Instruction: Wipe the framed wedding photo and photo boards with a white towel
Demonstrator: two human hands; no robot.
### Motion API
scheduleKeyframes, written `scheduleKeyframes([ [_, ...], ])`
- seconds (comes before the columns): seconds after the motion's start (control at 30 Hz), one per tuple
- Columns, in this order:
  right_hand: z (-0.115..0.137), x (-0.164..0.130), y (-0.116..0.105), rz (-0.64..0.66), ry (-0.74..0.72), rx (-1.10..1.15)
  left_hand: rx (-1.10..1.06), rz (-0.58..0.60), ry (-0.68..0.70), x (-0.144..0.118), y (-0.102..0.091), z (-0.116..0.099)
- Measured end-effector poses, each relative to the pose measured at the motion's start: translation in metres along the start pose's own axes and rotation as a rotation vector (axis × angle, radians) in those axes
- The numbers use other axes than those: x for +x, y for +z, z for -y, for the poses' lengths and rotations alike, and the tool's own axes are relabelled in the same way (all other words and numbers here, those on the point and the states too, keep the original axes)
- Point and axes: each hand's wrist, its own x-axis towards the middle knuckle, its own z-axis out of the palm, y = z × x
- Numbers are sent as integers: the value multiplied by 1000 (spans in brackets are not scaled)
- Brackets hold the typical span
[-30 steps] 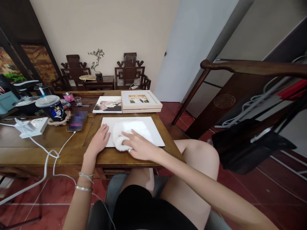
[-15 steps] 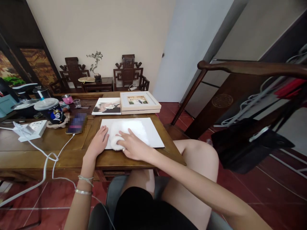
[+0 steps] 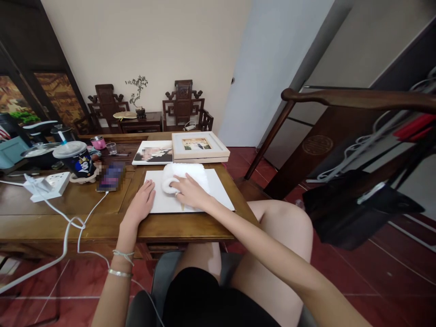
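A flat white board (image 3: 218, 196) lies on the wooden table near its right front corner. My left hand (image 3: 141, 202) rests flat on the board's left edge, fingers stretched out and holding nothing. My right hand (image 3: 190, 191) grips a fluffy white cloth (image 3: 195, 171) and presses it on the board's upper middle, the thumb at the cloth's rolled left end. Part of the cloth is hidden under that hand. Below the hand, a small yellowish mark shows on the board near its front edge.
Behind the board lie a printed photo panel (image 3: 153, 153) and a box-like picture frame (image 3: 200, 152). To the left are a phone (image 3: 111, 177) on a charging cable, a lidded cup (image 3: 77, 159) and a power strip (image 3: 56, 185). A wooden chair (image 3: 318, 145) stands at right.
My right hand has slid the cloth away from me, toward the board's far edge. My left hand stays on the board's left edge. The camera view has shifted slightly.
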Motion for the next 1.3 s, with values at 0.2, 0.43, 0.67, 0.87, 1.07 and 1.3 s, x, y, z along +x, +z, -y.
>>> scheduleKeyframes([
  [0.2, 33, 12, 5, 25, -88, -48, -150, -174, -27, -2, -11, -17],
  [0.43, 43, -35, -9, 125, -431, 64, -254, -255, -41, -6, -20, -28],
  [0.67, 21, -61, -28, 93, -299, 58, -78, -93, -35, -3, -5, -14],
  [0.87, -9, -13, -14, -15, 5, 34, 13, -3, 8, -2, 3, 2],
  [1.07, -5, 66, -3, -47, 3, 226, 49, 21, 5, -1, 0, 1],
  [1.3, 1, 87, -6, -54, 12, 252, 48, 30, 1, -2, -1, 1],
])
